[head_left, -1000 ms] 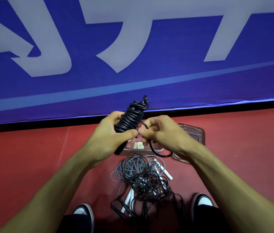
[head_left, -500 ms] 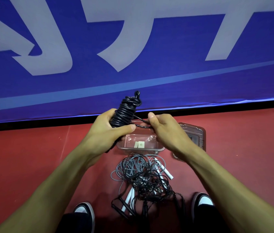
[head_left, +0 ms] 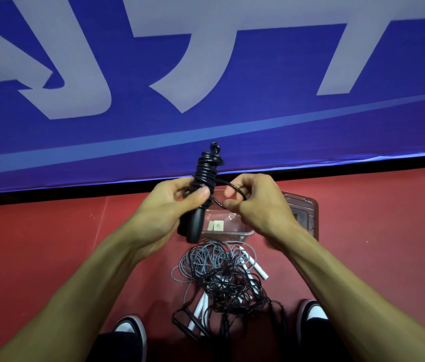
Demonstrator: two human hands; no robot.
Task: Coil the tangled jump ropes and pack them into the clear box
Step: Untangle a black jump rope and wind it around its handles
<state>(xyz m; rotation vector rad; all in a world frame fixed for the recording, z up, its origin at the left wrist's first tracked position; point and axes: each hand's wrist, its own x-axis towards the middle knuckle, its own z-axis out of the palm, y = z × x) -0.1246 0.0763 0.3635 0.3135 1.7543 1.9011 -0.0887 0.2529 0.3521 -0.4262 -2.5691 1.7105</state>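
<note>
Nearest, two dark shoes with white toe caps, left shoe [head_left: 129,329] and right shoe [head_left: 312,313], on a matte red floor [head_left: 36,257]. Between them, a tangled pile of ropes [head_left: 222,275]: thin grey and black cords in loose loops, with slim white handles and black handles poking out. Beyond it, the clear box [head_left: 228,226], a shallow rectangular plastic tub with two pale square stickers on its base; its lid [head_left: 304,212] lies just to the right. Above the box, the left hand [head_left: 173,205] grips the black coiled rope [head_left: 206,176], glossy cord wound tightly round smooth rounded handles. The right hand [head_left: 252,202] pinches the free loop of that cord. Farthest, a blue banner [head_left: 232,113] with grey lettering.
</note>
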